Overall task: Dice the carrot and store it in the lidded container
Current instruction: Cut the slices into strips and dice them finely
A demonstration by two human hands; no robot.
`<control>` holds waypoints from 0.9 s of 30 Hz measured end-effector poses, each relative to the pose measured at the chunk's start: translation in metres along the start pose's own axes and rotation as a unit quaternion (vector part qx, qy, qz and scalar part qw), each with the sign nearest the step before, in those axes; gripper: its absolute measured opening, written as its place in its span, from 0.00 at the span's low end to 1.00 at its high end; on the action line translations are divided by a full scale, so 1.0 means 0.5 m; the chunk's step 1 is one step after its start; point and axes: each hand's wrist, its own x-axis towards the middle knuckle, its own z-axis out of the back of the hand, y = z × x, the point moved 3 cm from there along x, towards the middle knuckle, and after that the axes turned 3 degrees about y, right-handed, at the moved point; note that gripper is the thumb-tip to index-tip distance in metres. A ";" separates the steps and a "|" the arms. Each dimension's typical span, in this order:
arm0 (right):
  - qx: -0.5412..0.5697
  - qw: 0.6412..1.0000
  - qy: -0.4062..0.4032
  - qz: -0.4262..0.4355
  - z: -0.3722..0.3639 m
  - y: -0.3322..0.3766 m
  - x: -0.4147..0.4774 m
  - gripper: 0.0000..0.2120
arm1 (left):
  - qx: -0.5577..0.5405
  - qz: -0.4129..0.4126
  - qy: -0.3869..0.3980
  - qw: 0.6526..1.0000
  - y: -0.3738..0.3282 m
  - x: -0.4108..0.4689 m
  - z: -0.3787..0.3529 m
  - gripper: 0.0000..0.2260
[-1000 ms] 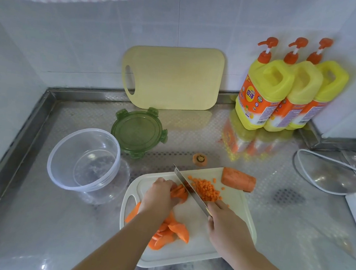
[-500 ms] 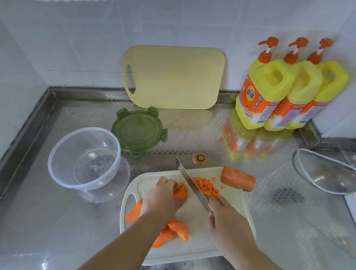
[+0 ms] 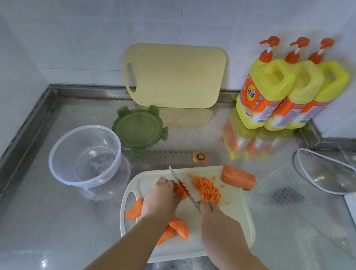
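My left grip (image 3: 161, 197) is curled down over a small stack of orange carrot slices (image 3: 180, 193) on the white plastic cutting board (image 3: 232, 216), fingertips pinning them in place. My right grip (image 3: 218, 223) is wrapped round the handle of the steel-bladed kitchen knife (image 3: 183, 185), the handle itself hidden under my fingers. The blade runs away from me at a slant, its edge at the held slices, right beside my left knuckles. To the right of the blade lies a heap of small orange carrot dice (image 3: 207, 188), a few bits scattered about it. At the board's far right corner sits a thick uncut carrot chunk (image 3: 237, 177). More long carrot slices (image 3: 178, 229) lie under my left wrist, near the board's handle hole. Off the board, the cut carrot top (image 3: 200, 157) rests on the steel counter (image 3: 52, 220). Left of the board stands the clear round plastic container (image 3: 66, 173), uncovered, with its green clip-on lid (image 3: 140, 129) lying flat just behind it.
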 end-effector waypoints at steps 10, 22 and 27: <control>-0.032 0.999 0.019 -0.004 -0.003 0.006 0.010 0.24 | 0.027 0.010 -0.001 1.000 -0.005 0.002 0.003 0.13; -0.048 0.997 0.061 0.001 -0.007 -0.001 0.028 0.23 | -0.036 -0.001 -0.003 0.999 -0.001 0.008 0.003 0.11; 0.021 0.999 0.044 -0.015 -0.013 -0.016 0.030 0.14 | -0.065 -0.014 -0.005 0.998 0.002 0.001 0.004 0.09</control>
